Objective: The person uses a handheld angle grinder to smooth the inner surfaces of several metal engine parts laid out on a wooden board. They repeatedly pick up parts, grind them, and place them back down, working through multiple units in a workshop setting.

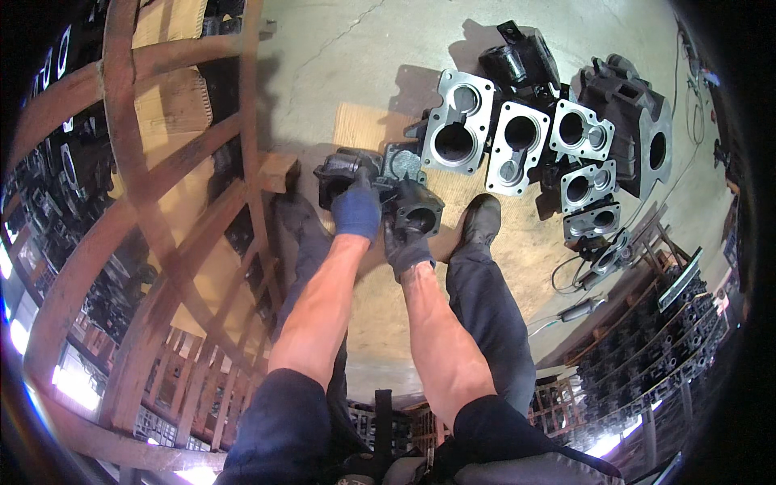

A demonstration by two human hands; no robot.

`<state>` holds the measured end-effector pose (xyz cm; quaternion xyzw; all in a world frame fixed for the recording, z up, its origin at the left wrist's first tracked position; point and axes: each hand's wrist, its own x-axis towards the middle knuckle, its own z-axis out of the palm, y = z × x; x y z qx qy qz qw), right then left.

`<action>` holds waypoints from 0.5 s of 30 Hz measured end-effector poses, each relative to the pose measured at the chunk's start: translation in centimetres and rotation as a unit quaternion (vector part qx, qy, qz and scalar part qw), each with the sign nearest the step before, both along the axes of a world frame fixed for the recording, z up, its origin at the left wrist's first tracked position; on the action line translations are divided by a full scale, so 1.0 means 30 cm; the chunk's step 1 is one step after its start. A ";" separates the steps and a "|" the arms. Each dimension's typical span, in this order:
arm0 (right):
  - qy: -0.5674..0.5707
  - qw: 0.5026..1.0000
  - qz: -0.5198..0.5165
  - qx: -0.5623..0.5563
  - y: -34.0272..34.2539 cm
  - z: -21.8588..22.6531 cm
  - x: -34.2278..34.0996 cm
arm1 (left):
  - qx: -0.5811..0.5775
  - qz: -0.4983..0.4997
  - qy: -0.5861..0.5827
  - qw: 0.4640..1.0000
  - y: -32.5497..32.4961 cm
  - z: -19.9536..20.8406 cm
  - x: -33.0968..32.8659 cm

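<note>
A black cast-metal housing [346, 166] with round ports lies low over a wooden board, between my feet. My left hand [356, 213], in a blue glove, is closed over its left part. My right hand [407, 249], in a dark glove, is closed on the near side of the right-hand port [420, 220]; its fingertips are partly hidden. Between them a grey flange face [402, 164] shows. I cannot tell whether these parts form one casting or two. Just beyond, a large casting with a bright machined flange [457, 121] stands near the housing.
More castings with machined flanges [517, 148] stand in a row to the right, beside a large dark casting [629, 129]. A rusty metal crate frame [121, 105] fills the left. Near my right foot [482, 220] lies a corded tool [580, 309]. Stacked black parts [647, 372] sit lower right.
</note>
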<state>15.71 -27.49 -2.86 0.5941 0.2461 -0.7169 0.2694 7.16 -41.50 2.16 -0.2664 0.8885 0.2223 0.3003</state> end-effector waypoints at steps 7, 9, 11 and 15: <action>-0.126 0.988 -0.090 0.016 -0.073 0.027 0.003 | 0.011 0.021 -0.037 0.999 0.022 -0.042 0.113; 0.102 0.988 0.115 0.027 0.008 -0.066 0.128 | 0.026 0.015 0.017 0.999 0.068 -0.051 0.103; 0.022 0.999 -0.016 -0.026 -0.033 -0.043 0.098 | 0.026 0.016 -0.010 0.999 0.065 -0.048 0.096; -0.043 0.985 -0.098 -0.135 -0.117 0.067 0.068 | 0.027 -0.022 0.084 0.996 0.020 -0.110 0.209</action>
